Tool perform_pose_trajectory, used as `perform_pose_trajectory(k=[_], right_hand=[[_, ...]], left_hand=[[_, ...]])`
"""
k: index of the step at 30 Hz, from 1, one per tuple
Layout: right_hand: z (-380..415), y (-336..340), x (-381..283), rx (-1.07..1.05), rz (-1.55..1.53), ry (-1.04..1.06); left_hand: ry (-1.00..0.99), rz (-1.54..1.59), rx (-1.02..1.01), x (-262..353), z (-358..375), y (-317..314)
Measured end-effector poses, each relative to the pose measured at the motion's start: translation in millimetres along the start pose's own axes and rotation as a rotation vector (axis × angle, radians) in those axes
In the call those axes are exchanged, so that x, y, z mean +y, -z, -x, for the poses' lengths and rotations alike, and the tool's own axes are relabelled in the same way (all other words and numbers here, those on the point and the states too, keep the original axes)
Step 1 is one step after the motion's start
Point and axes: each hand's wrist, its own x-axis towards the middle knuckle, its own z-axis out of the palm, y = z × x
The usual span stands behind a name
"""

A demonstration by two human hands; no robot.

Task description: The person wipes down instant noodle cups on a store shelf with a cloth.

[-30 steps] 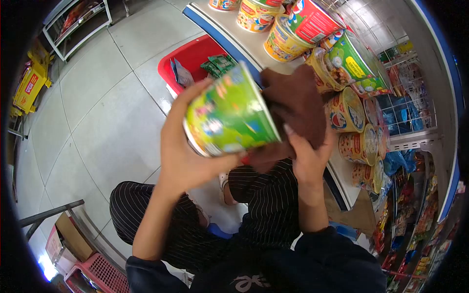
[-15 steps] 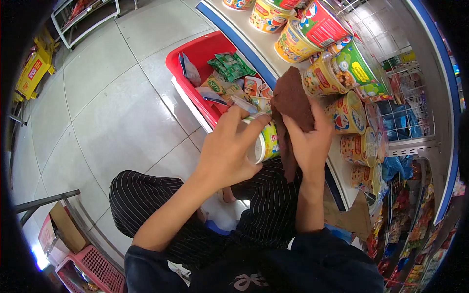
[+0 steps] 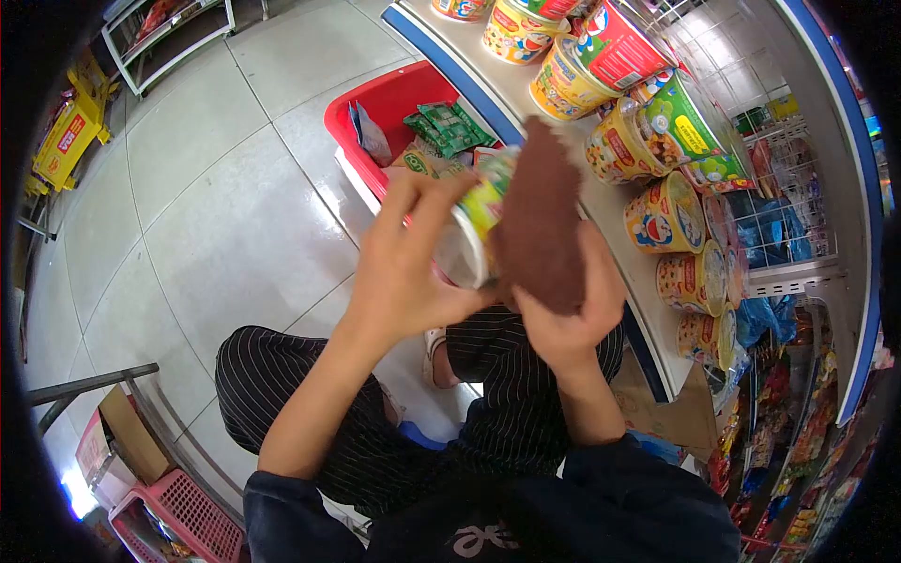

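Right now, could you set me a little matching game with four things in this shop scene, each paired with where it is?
Things:
1. brown cloth
2. noodle cup
3. red basket
4. yellow crate

Places:
A. far left, on the floor
B. gripped by the left hand
C. pressed on the cup by the right hand
D. on the floor beside the shelf, holding snack packets

Pairs: 1-C, 2-B, 3-D, 4-A
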Motion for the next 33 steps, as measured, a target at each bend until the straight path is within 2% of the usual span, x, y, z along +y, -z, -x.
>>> perform_pose_trajectory(k=[2,7,11,12,14,16,18,19,22,24,26,27,30,32,33], right_hand=[[0.3,2.9,8.1,0.079,0.103,-0.071],[-7.6,8.3,24.3,0.110,-0.056,-0.458],[-8.3,4.8,21.1,0.107,-0.206,-0.518],[-5.7,2.6,21.1,0.090,-0.235,-0.498],[0.0,1.8,20.2,-0.013,-0.227,-0.473],[6.1,-0.1,16.7,-0.185,-0.154,-0.466],[6.8,-4.2,13.2,-0.258,-0.228,-0.432],[6.3,-6.1,11.1,-0.291,-0.265,-0.416],[6.0,-7.2,7.4,-0.372,-0.256,-0.373],[6.8,-7.8,5.7,-0.385,-0.185,-0.333],[8.4,-14.1,6.4,-0.166,-0.296,-0.415],[7.9,-16.7,7.7,-0.059,-0.349,-0.449],[6.4,-14.7,22.2,0.185,-0.289,-0.492],[-5.9,-4.2,10.8,0.244,-0.404,-0.617],[-7.9,-3.4,10.0,0.292,-0.488,-0.615]], left_hand=[[-0.116,-0.031,-0.091,0.4,3.8,-2.4],[-0.175,-0.140,-0.087,0.0,9.2,-9.2],[-0.095,-0.063,-0.004,-6.9,2.3,-4.6],[0.007,-0.067,0.028,-5.4,1.3,-2.8],[0.290,0.179,0.152,0.5,-4.2,-1.4],[0.370,0.198,0.147,-3.4,-6.5,4.3],[0.462,0.300,0.201,-7.7,-8.4,7.3],[0.477,0.250,0.174,-9.2,-8.5,10.9],[0.692,0.679,0.196,-12.8,-9.3,11.7],[0.742,0.868,0.174,-9.5,-8.3,7.7],[0.800,1.008,0.146,-0.9,-8.7,4.2],[0.835,0.955,0.122,-0.8,-7.2,-0.9],[0.903,1.014,-0.024,5.2,6.5,-16.4],[0.997,1.049,-0.145,13.2,15.3,-25.5],[1.022,1.071,-0.185,14.3,19.8,-29.2]])
